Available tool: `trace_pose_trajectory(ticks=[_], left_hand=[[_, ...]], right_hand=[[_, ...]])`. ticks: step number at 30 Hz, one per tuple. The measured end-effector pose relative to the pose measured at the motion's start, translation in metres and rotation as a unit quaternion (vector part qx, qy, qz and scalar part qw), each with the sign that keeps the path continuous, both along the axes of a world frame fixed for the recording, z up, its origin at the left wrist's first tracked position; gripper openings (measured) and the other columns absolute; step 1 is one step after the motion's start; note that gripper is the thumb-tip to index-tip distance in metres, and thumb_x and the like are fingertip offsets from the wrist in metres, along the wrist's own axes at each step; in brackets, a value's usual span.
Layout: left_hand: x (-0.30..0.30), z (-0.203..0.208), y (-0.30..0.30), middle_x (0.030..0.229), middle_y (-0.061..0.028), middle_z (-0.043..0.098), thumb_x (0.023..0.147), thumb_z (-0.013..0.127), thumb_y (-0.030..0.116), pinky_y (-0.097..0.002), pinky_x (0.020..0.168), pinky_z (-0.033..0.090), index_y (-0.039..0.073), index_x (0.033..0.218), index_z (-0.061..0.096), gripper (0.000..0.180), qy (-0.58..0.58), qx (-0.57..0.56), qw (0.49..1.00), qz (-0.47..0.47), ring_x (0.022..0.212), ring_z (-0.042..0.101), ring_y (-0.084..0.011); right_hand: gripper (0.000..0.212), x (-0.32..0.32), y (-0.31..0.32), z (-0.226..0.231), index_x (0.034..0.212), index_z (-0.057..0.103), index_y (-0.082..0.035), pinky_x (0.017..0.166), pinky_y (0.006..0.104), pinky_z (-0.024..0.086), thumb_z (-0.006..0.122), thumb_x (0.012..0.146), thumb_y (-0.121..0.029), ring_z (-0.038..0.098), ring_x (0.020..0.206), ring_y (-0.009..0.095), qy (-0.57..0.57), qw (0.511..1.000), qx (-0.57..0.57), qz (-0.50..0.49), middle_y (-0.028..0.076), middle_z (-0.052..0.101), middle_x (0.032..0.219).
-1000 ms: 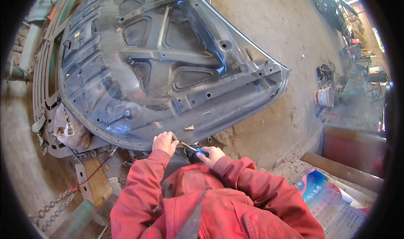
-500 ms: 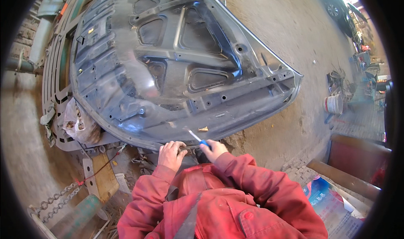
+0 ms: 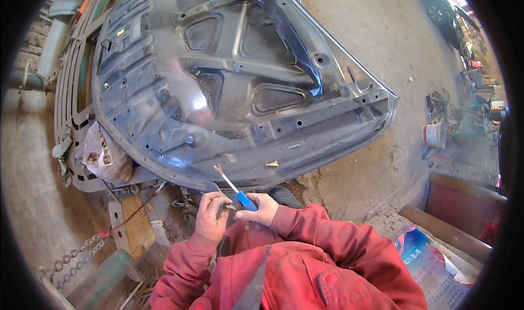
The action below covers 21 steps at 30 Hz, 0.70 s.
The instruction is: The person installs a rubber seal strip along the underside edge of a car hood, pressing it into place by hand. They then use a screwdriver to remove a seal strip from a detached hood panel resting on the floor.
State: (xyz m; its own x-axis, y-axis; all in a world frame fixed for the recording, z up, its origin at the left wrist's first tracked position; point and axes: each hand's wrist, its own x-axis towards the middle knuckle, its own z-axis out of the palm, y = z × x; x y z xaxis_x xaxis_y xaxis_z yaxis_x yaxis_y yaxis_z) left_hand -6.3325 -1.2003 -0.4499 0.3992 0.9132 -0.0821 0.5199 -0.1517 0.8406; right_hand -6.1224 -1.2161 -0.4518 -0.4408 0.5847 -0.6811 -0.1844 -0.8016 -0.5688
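A grey car hood [image 3: 229,70] lies with its ribbed underside up, its near curved edge just beyond my hands. My right hand [image 3: 261,209] is closed around the blue handle of a clip puller [image 3: 231,184], whose forked metal tip points up and left over the hood's near edge. My left hand [image 3: 212,216] is beside it, fingers curled in a pinch near the handle's lower end. Something small and dark shows at its fingertips, too small to name. A small tan scrap [image 3: 272,164] lies on the hood's near panel.
Under the hood's left side is a slotted metal frame [image 3: 70,105]. A plastic bag [image 3: 103,160] rests there. A chain [image 3: 73,261] and a greenish pipe [image 3: 103,282] are at lower left. On the right stand a white bucket [image 3: 434,135] and a reddish-brown box-like object [image 3: 461,206].
Both hands have drawn back from the hood's edge towards my body and come together. The clip puller now stands steeper, its forked tip in plain sight. The view has shifted slightly.
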Motion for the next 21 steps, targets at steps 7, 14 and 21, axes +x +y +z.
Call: trace_pose_trajectory(ticks=[7,14,21], left_hand=[[-0.013,-0.002,-0.013,0.111,-0.0118,0.056,0.083,0.077,0.011,-0.0383,0.095,0.047,0.005,0.107,0.065,0.027,-0.044,-0.013,0.997,0.063,0.107,0.058,-0.0279],[-0.013,-0.011,-0.031,0.112,-0.0062,0.059,0.086,0.078,0.006,-0.0285,0.089,0.050,0.002,0.115,0.060,0.035,-0.225,-0.183,0.943,0.161,0.103,0.059,-0.0150],[-0.012,-0.011,-0.033,0.105,-0.0041,0.062,0.087,0.077,0.002,-0.0266,0.086,0.052,0.001,0.117,0.055,0.038,-0.343,-0.302,0.861,0.225,0.096,0.061,-0.0108]], right_hand=[[0.021,-0.013,0.006,0.008,0.104,0.066,-0.001,0.062,0.0275,0.054,0.077,0.088,-0.005,0.065,0.069,0.011,-0.025,0.998,-0.025,-0.045,0.004,0.068,0.085],[0.010,-0.022,0.001,-0.004,0.095,0.070,-0.002,0.059,0.0233,0.050,0.072,0.085,-0.002,0.063,0.067,0.009,-0.030,0.997,0.021,-0.061,0.003,0.070,0.083],[0.012,-0.027,0.000,-0.002,0.097,0.071,-0.002,0.065,0.0231,0.051,0.073,0.085,-0.003,0.064,0.073,0.008,-0.045,0.998,0.017,-0.052,0.003,0.070,0.084]])
